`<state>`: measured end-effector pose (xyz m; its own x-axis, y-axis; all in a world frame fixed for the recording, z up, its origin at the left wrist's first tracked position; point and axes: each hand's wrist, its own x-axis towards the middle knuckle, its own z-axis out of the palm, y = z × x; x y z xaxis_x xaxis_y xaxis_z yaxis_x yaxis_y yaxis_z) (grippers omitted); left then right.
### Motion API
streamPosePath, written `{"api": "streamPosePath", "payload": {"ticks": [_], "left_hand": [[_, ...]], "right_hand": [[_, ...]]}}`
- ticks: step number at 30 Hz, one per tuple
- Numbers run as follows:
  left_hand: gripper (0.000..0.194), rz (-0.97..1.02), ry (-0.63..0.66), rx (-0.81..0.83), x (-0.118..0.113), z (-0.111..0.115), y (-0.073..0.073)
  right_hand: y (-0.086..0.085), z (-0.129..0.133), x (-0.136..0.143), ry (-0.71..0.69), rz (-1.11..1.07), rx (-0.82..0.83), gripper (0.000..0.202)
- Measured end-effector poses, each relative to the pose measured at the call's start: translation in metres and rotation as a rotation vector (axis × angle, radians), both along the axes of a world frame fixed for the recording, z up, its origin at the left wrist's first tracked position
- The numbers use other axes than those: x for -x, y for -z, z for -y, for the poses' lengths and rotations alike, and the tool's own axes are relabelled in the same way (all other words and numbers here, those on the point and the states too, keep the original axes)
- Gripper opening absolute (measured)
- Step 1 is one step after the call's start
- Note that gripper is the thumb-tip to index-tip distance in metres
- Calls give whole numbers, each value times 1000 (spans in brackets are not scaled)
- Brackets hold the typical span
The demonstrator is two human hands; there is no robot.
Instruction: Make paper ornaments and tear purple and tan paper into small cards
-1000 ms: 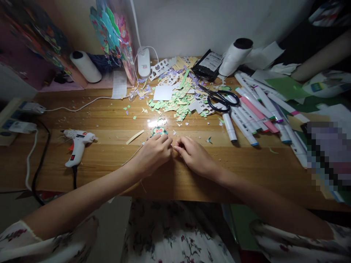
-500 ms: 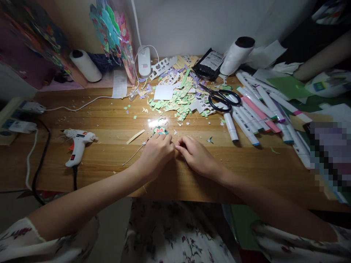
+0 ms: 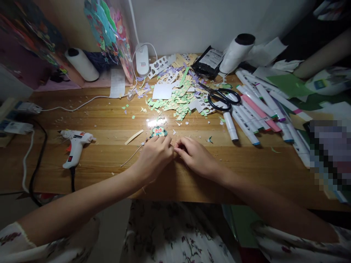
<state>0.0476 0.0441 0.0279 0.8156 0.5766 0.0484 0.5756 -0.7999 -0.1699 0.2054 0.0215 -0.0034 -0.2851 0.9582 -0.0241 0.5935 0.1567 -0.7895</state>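
Observation:
My left hand (image 3: 156,155) is closed in a pinch above the desk, fingertips almost against those of my right hand (image 3: 195,156). The right thumb and forefinger are pressed together. Whatever lies between the fingertips is too small to make out. Just beyond my left knuckles is a small colored paper cutout (image 3: 158,131), green with red spots, its near edge hidden by the hand. A thin pale cord (image 3: 131,156) runs out from beside the left hand toward the lower left. A narrow cream paper strip (image 3: 134,137) lies to the left.
A white hot glue gun (image 3: 75,146) lies left. Paper scraps (image 3: 178,102) are heaped at the back, beside black-handled scissors (image 3: 221,99). White markers (image 3: 253,106) crowd the right, where another person's arm (image 3: 323,54) reaches in. A white thread cone (image 3: 237,54) stands behind.
The view has shifted slightly, and a little more of the cutout shows beyond my left hand. Both hands keep nearly the same pinched pose.

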Motion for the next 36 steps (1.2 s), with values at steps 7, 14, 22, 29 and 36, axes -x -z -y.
{"api": "streamPosePath", "payload": {"ticks": [7, 14, 22, 29, 36], "left_hand": [[19, 248, -195, -54, 5, 33, 14], [9, 454, -508, 103, -6, 44, 20], [13, 810, -594, 253, -4, 56, 36], [12, 896, -597, 271, -5, 58, 39], [10, 934, -594, 292, -5, 56, 42]], "right_hand": [[-1, 1, -5, -32, -43, 28, 8], [-18, -11, -22, -188, -5, 103, 14], [-8, -43, -27, -438, 149, -441, 13], [-3, -53, -20, -739, 362, -806, 27], [-1, -53, -19, -800, 463, -1038, 25]]}}
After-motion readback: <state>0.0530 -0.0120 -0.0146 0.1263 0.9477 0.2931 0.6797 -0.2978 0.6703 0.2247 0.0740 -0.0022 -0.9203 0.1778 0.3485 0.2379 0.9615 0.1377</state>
